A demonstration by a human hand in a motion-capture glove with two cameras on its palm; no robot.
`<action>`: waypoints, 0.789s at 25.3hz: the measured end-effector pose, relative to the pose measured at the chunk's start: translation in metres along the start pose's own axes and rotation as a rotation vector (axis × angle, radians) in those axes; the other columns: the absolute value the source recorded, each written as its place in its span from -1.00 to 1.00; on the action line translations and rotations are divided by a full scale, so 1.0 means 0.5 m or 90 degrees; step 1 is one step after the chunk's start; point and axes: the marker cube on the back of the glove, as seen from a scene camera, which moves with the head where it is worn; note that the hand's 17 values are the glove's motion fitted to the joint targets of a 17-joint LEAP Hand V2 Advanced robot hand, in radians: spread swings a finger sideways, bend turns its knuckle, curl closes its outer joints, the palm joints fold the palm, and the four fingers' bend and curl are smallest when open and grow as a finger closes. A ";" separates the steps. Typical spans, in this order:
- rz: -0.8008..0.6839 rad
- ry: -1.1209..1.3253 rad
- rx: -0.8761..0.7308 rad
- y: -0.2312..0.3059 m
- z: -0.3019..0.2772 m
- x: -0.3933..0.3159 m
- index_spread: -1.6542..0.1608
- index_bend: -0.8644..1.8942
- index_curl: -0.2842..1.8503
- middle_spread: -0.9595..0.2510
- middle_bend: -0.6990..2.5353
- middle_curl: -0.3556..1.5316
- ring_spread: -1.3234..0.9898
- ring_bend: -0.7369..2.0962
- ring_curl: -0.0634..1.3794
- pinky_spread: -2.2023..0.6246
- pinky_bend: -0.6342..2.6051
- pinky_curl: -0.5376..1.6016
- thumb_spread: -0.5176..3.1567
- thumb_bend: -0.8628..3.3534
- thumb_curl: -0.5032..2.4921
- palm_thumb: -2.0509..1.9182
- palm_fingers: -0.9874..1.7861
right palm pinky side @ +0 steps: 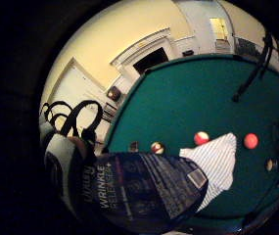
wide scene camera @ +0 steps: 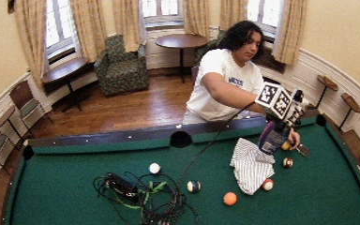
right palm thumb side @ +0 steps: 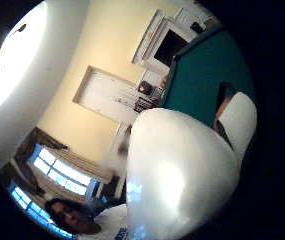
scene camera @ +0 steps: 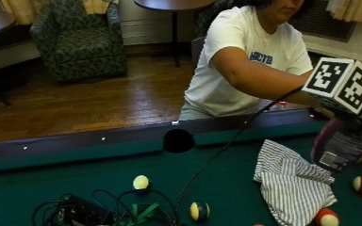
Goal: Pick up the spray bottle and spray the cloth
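item: spray bottle (scene camera: 343,143), dark label, grasped in the gloved right hand (scene camera: 357,115) and held above the green felt desk (scene camera: 55,186), just over the far edge of the cloth (scene camera: 294,181). item: cloth, white with thin stripes, crumpled on the desk. also present: billiard balls (scene camera: 141,182) scattered around the cloth, a tangle of cables (scene camera: 99,212).
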 end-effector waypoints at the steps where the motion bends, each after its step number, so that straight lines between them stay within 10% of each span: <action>1: 0.002 -0.009 0.006 -0.007 0.018 0.007 0.57 -0.04 -0.18 0.28 -0.17 -0.06 -0.03 -0.04 -0.29 0.37 -0.37 -0.14 -0.55 -0.60 -0.11 0.49 0.71; 20: 0.056 -0.123 0.077 -0.044 0.232 0.209 0.57 -0.04 -0.17 0.29 -0.17 -0.06 -0.03 -0.03 -0.29 0.37 -0.36 -0.14 -0.56 -0.61 -0.10 0.49 0.72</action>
